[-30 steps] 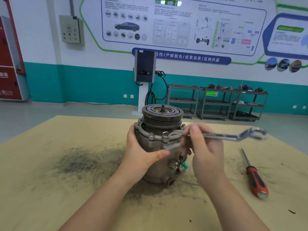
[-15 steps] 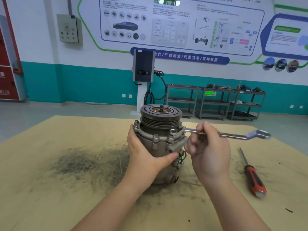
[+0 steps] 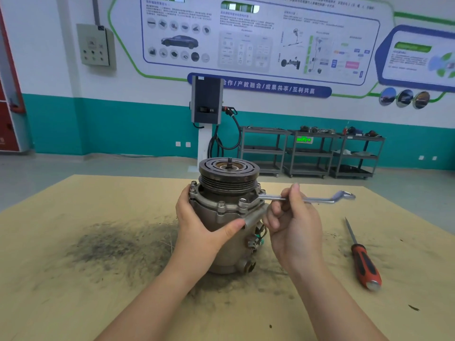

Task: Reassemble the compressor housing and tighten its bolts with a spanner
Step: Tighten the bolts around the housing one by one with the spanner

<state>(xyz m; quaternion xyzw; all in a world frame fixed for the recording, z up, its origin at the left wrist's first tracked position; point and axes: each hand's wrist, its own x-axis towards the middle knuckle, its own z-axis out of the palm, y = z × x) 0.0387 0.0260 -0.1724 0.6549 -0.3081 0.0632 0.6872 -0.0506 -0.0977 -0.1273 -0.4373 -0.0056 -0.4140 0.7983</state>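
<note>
Grey cast metal forms the compressor housing [image 3: 221, 232], which is stood upright on the cardboard-covered table [image 3: 98, 279], pulley uppermost. It is gripped round its side by the left hand [image 3: 199, 227], thumb laid across the front. A spanner [image 3: 317, 199] is pinched in the right hand [image 3: 293, 222], its head set at a flange bolt [image 3: 262, 192]. A red-handled screwdriver [image 3: 364, 264] is seen lying apart to the right.

Tan table [image 3: 73, 303], compressor [image 3: 221, 242] upright, screwdriver [image 3: 364, 262], dark smudge [image 3: 110, 244]
</note>
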